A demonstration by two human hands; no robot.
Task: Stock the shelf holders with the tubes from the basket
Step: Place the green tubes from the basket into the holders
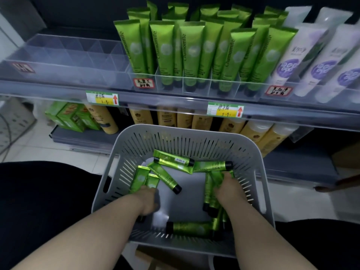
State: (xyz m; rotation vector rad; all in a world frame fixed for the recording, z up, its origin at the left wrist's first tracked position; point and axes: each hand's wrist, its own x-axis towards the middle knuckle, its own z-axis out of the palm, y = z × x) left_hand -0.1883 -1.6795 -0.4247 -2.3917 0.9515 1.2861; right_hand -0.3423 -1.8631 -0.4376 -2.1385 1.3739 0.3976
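A dim shop aisle with a pale tiled floor [64,151] runs under a grey metal shelf unit [175,98] with a clear plastic front rail. On the upper shelf stand clear plastic divided holders [64,55]; the compartments at the left hold nothing, while those in the middle are packed with upright glossy green tubes with dark caps [165,53], caps down, printed "Chamomile" along the side. To their right stand white tubes with purple round emblems [292,61]. Small red-bordered handwritten labels [143,83] sit on the holder fronts, their characters not readable here. Two green-and-yellow price tags with red arrows [102,97] hang on the rail; the digits look like 5.9 on the right one. The lower shelf carries amber bottles [165,115] and green cartons [72,117].

Below, a grey slotted plastic basket [261,172] holds loose green tubes [173,161] lying in all directions on its floor, one showing a barcode sticker. The left hand [149,199] reaches in at the basket's left side, grip curled down over the ends of two tubes; motion blur hides whether it has closed on them. The right hand [227,189] is at the right side, grip wrapped round a bunch of several tubes standing on end. Dark clothing fills the lower corners.
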